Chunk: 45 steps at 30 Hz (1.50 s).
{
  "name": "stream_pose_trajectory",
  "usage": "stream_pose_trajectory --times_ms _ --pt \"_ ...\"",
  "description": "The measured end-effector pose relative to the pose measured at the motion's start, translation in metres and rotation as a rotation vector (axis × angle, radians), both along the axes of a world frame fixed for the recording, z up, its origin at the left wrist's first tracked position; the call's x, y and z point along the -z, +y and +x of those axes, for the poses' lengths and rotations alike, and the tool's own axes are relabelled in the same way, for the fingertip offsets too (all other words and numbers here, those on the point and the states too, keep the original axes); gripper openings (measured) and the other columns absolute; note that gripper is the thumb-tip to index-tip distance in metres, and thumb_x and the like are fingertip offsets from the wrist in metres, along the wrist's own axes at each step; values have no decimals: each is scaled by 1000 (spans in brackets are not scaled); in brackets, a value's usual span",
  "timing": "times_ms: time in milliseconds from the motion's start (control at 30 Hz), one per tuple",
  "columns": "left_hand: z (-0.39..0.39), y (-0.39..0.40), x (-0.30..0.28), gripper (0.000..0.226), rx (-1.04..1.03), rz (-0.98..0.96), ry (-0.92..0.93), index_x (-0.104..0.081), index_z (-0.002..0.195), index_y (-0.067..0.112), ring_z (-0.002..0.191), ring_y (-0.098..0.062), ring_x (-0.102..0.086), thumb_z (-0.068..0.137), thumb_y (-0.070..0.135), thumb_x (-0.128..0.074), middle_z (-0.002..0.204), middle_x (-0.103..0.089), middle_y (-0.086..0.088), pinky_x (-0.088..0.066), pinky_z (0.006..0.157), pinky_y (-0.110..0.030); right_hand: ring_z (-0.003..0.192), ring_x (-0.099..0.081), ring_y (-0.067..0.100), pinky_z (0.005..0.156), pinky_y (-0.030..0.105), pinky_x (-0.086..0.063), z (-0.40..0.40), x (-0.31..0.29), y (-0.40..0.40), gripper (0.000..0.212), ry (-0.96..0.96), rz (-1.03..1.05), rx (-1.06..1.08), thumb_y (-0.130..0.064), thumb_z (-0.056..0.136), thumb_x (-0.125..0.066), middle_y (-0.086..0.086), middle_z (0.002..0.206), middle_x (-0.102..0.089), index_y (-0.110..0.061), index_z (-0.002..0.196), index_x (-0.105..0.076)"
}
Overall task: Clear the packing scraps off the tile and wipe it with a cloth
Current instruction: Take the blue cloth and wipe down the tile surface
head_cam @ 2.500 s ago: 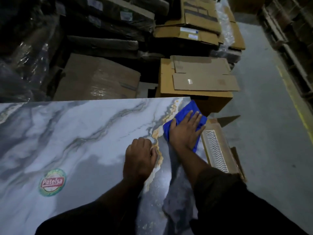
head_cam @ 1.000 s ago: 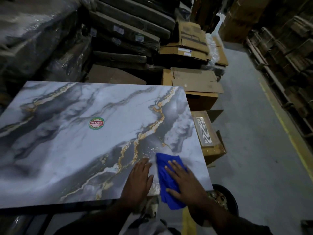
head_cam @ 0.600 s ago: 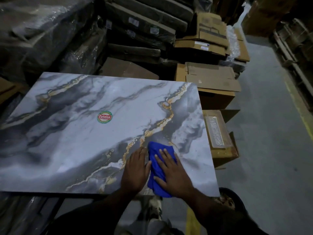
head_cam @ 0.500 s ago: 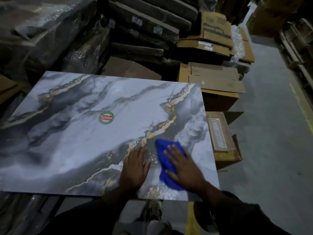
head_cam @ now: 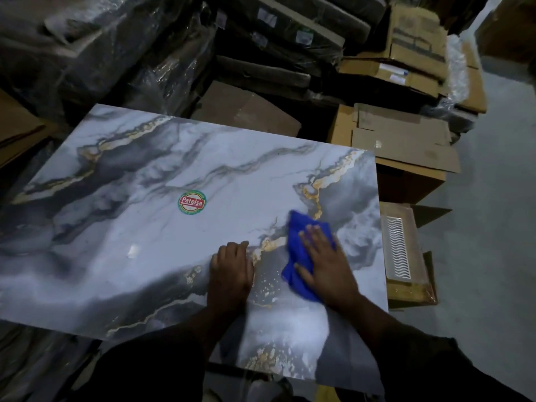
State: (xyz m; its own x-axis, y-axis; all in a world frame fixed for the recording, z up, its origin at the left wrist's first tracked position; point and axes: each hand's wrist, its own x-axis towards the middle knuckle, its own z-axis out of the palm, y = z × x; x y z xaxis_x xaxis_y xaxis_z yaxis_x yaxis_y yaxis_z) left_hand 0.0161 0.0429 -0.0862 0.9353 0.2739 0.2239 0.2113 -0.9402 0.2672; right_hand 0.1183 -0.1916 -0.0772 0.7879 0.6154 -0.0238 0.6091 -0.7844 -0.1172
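Fingers (head_cam: 314, 236) flat on blue cloth (head_cam: 298, 248), tile (head_cam: 145, 256)

Flat on tile (head_cam: 121, 256): sticker (head_cam: 192, 201) near centre, cloth (head_cam: 298, 242) at 4 o'clock under right hand (head_cam: 326, 265), left hand (head_cam: 230, 271) just beside at 9 o'clock. Beyond tile edge at 3 o'clock, open box (head_cam: 406, 256); at 1 o'clock, stacked cartons (head_cam: 406, 146).

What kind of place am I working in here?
Likely a tile warehouse or stockroom: stacked cardboard boxes, plastic-wrapped bundles piled behind the marbled tile, and a bare concrete floor.
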Motion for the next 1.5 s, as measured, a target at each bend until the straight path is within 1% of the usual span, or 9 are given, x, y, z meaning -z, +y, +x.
stream_pose_trajectory --times_ms 100,167,267,400,500,633,800,1100,1500 --pt "12 0 -2 47 11 44 8 -63 130 11 82 -31 -54 85 20 -55 93 -56 -9 -42 65 -42 157 -6 28 126 54 -6 26 -8 18 78 19 5 424 -58 100 -38 12 169 -13 -15 162 -17" --pt "26 0 -6 41 7 41 2 -65 123 12 84 -31 -55 84 20 -55 95 -57 -9 -42 68 -43 157 -5 28 125 56 -9 21 -6 36 81 29 28 390 -60 99 -39 12 169 -12 -15 162 -17" --pt "58 0 -7 25 10 46 -16 -64 112 16 95 -30 -59 91 23 -53 106 -59 -5 -42 79 -43 158 1 23 124 57 -15 0 4 45 81 20 48 92 -62 98 -37 8 170 -7 -18 162 -17" --pt "78 7 8 43 125 95 -75 -58 139 7 134 -27 -53 102 27 -48 145 -56 -11 -40 106 -46 158 3 18 125 54 -13 -1 10 38 78 6 56 -20 -62 101 -34 3 171 -3 -22 163 -10" --pt "79 10 12 50 157 27 -88 -51 146 6 144 -25 -44 101 29 -45 154 -48 -11 -32 115 -51 158 2 20 125 56 -13 9 12 40 77 -4 34 15 -60 101 -34 4 171 -2 -20 163 -11" --pt "84 10 8 61 169 -20 10 -46 150 7 151 -23 -32 95 33 -46 159 -42 -10 -21 121 -58 158 -5 26 125 58 -10 53 6 58 78 -51 9 355 -58 100 -30 12 169 -12 -14 162 -16" --pt "85 11 8 67 170 -9 70 -38 154 7 155 -21 -23 94 37 -45 164 -33 -10 -17 123 -59 157 4 28 125 58 -4 103 -10 95 87 110 0 556 -66 99 -24 15 170 -5 -9 162 -7" --pt "84 12 0 69 168 -39 39 -38 154 5 155 -20 -23 93 34 -51 164 -33 -10 -18 123 -58 157 -4 30 124 59 -11 -14 5 78 86 26 -15 537 -61 97 -31 17 168 -14 -6 161 -18" --pt "86 12 8 70 146 -32 30 -40 153 7 155 -20 -24 92 38 -52 163 -34 -9 -19 123 -57 157 4 31 124 60 -5 172 -6 137 89 104 -34 587 -66 98 -24 16 170 -2 -8 162 -4"
